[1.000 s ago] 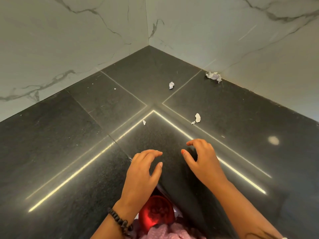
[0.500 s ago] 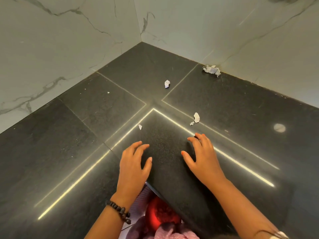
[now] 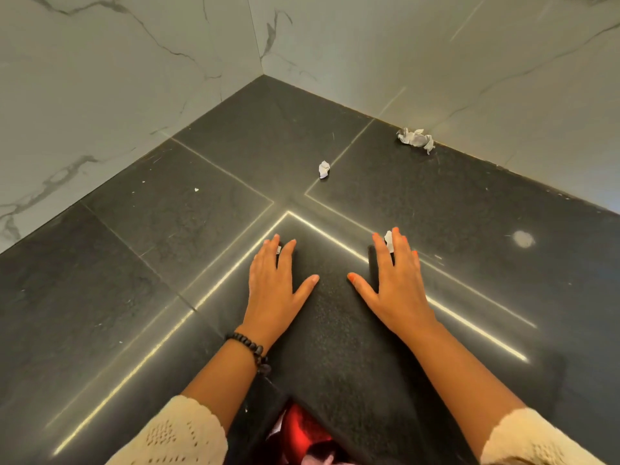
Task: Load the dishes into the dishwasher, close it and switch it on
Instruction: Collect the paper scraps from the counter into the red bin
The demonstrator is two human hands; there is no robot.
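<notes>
A: Dishwasher? None shows; dishes neither. Only a dark speckled stone corner counter (image 3: 335,330), with something red and shiny (image 3: 302,427) below its edge at 6 o'clock, too hidden to name.

B: Hands?

A: The left hand (image 3: 273,286) and the right hand (image 3: 396,283) lie flat on the counter, fingers straight and spread, holding nothing. A black bead bracelet (image 3: 251,350) circles the left wrist; cream knitted sleeves (image 3: 174,434) cover both forearms.

B: What lies around?

A: A small crumpled white paper scrap (image 3: 324,169) at 12 o'clock, and a larger crumpled grey-white wad (image 3: 415,139) against the white marble-veined wall (image 3: 436,62) at 1 o'clock. Another white scrap (image 3: 388,240) peeks between the right fingers, and a tiny one (image 3: 278,250) between the left.
</notes>
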